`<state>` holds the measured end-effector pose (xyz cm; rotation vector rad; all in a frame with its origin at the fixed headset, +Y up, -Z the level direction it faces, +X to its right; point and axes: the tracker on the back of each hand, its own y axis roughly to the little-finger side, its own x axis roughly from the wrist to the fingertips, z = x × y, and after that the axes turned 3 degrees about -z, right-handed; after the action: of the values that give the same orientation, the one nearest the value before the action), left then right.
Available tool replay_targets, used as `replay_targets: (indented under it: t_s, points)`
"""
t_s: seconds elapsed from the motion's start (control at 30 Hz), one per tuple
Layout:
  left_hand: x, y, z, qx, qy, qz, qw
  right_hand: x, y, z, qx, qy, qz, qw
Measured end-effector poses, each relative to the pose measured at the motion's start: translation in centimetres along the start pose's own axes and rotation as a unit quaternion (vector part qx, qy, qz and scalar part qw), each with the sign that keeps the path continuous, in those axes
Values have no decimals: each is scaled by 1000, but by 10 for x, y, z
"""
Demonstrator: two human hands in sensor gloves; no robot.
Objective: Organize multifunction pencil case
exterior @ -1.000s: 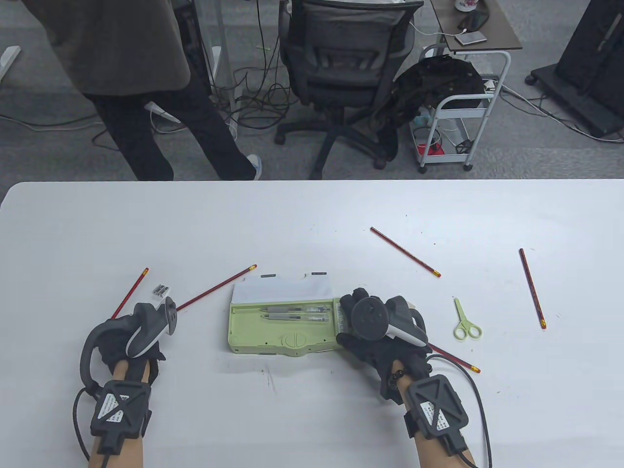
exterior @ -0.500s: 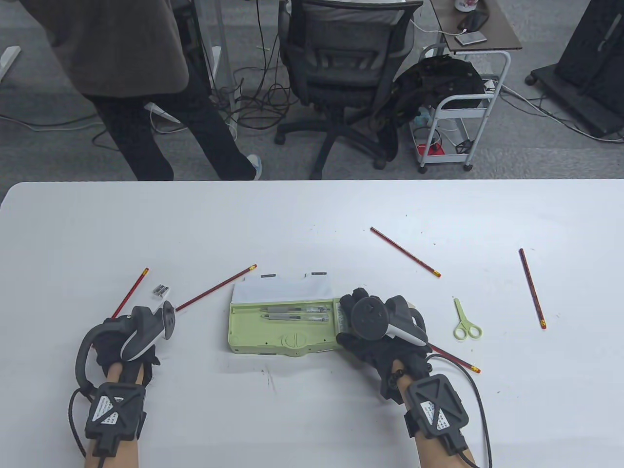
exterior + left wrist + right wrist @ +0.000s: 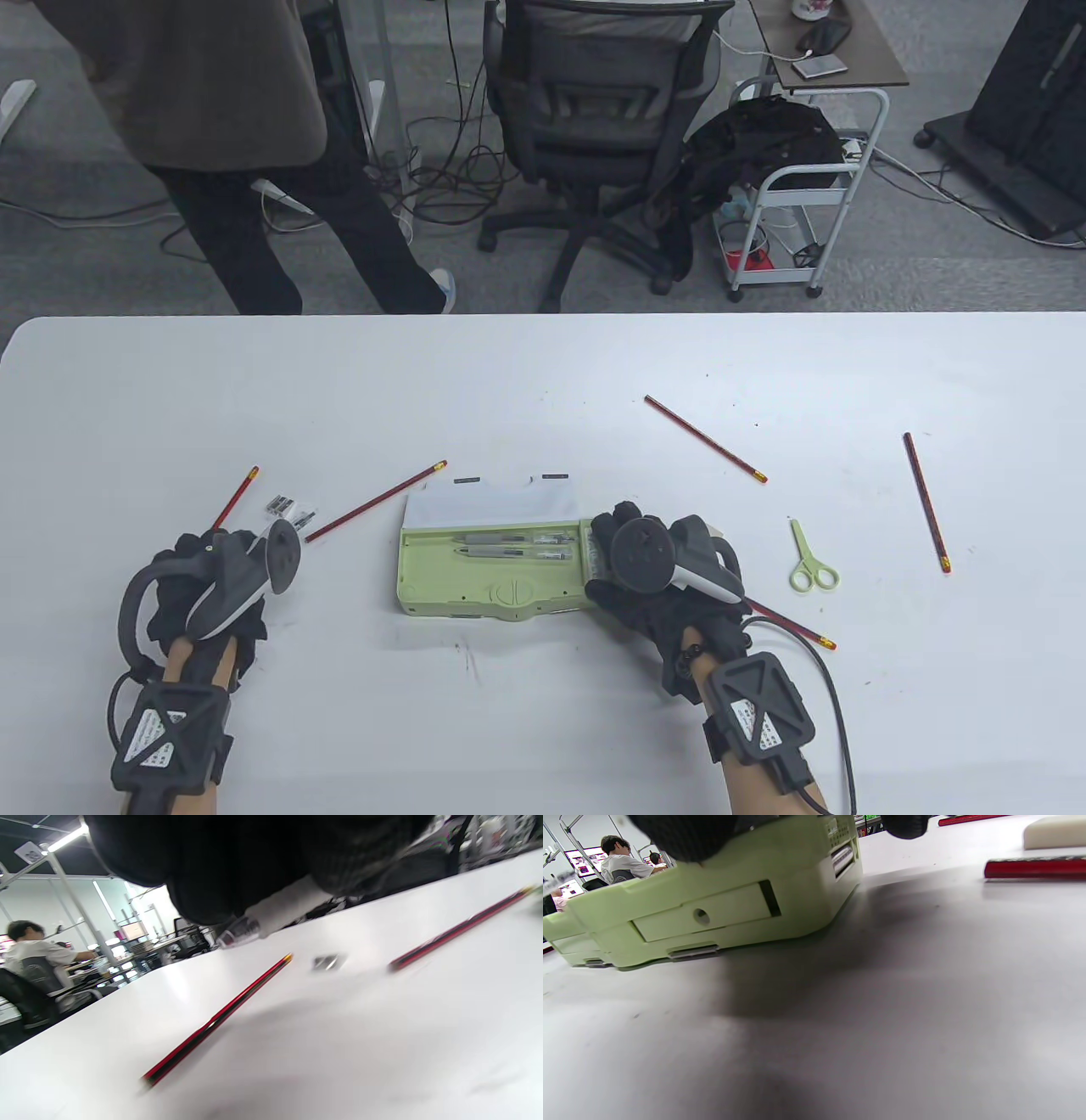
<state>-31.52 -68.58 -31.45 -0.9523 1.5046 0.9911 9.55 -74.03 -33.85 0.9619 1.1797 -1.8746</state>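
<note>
The green pencil case [image 3: 492, 586] lies open mid-table with its white lid panel raised at the back and two pens [image 3: 509, 546] in its tray. My right hand [image 3: 612, 552] grips the case's right end, fingers curled over the top and thumb at the front corner; the right wrist view shows the case's front wall [image 3: 712, 916] under my fingertips [image 3: 683, 832]. My left hand [image 3: 191, 564] is left of the case, curled round a clear-tipped pen [image 3: 254, 926] that pokes out from under it. A small metal sharpener [image 3: 278, 507] lies just beyond that hand.
Several red pencils lie loose: one by my left hand [image 3: 233, 497], one left of the case [image 3: 373, 503], two at the right [image 3: 704, 439] [image 3: 926, 501], one under my right wrist [image 3: 789, 622]. Green scissors [image 3: 810, 560] lie right of the case. A person stands beyond the far edge.
My left hand has drawn back to the left and toward me, turning as it went; a clear pen tip now shows beside the sharpener. The right hand and the case have not moved.
</note>
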Motion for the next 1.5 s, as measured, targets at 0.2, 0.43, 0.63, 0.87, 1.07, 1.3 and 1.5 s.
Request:
replay_targets:
  t_s: [0.2, 0.43, 0.63, 0.87, 1.07, 1.3, 1.5]
  points:
    - [-7, -53, 36, -4, -65, -90, 994, 0, 0, 0, 0, 0, 0, 1000]
    - [-18, -120, 57, 24, -98, -187, 977, 0, 0, 0, 0, 0, 0, 1000]
    - [-23, -162, 62, 39, -90, -242, 965, 0, 0, 0, 0, 0, -1, 1000]
    - [-25, -195, 62, 72, -77, -273, 956, 0, 0, 0, 1, 0, -1, 1000]
    - [-23, -205, 60, 76, -77, -276, 955, 0, 0, 0, 1, 0, -2, 1000]
    - [-20, -209, 59, 79, -73, -271, 957, 0, 0, 0, 2, 0, -2, 1000]
    - [-22, -209, 60, 81, -71, -272, 956, 0, 0, 0, 3, 0, -2, 1000]
